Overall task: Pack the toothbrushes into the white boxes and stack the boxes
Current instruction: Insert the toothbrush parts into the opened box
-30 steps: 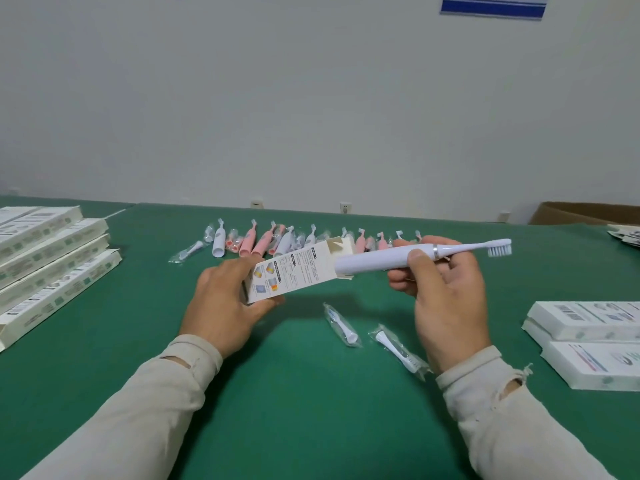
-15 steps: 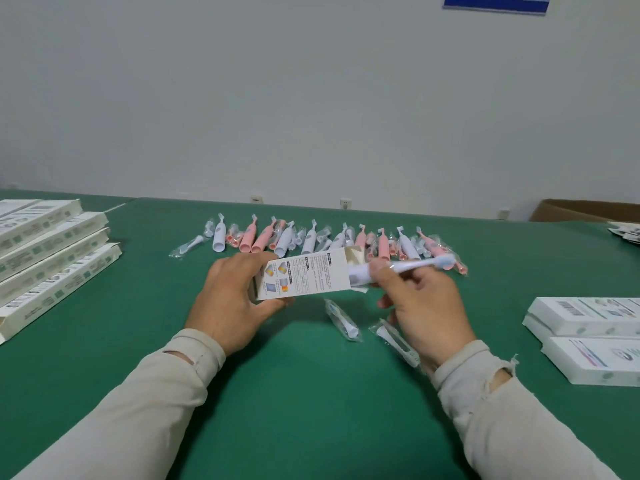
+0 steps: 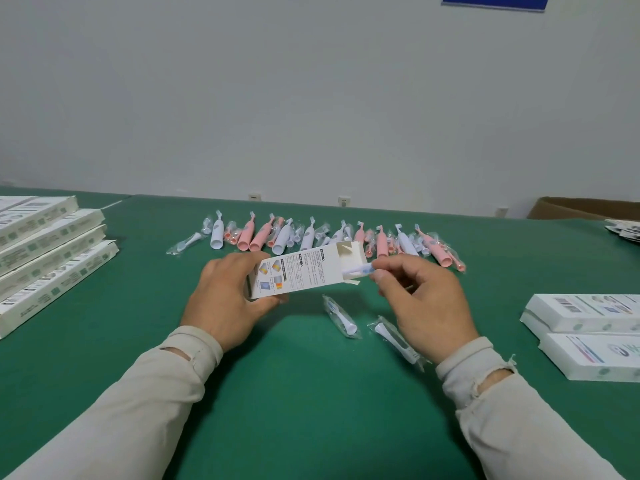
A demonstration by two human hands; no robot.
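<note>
Box [image 3: 304, 275] orientation first: I am gripping the white box in my left hand [image 3: 227, 299], thumb under the lower edge and fingers curled over the top, holding it off the green table [image 3: 311, 393] so the open end faces my right hand [image 3: 420, 306]. I judge this keeps the mouth steady and its flaps clear. The toothbrush [image 3: 358, 270] is lying almost wholly inside; only its head end is showing, just outside the mouth, pinched between my right thumb and fingertips [image 3: 379, 274]. Its long axis is running along the box's length, handle end deep toward my left grip, head pointing toward my right grip and slightly up. Pinching at the tip is, I judge, for pushing the last part home.

Below my right grip, two bagged brush heads [image 3: 341, 315] are lying on the table. Beyond both grips, a row of loose toothbrushes [image 3: 311, 237] is waiting. Finished boxes [image 3: 48, 251] are sitting stacked well outside my left grip.
</note>
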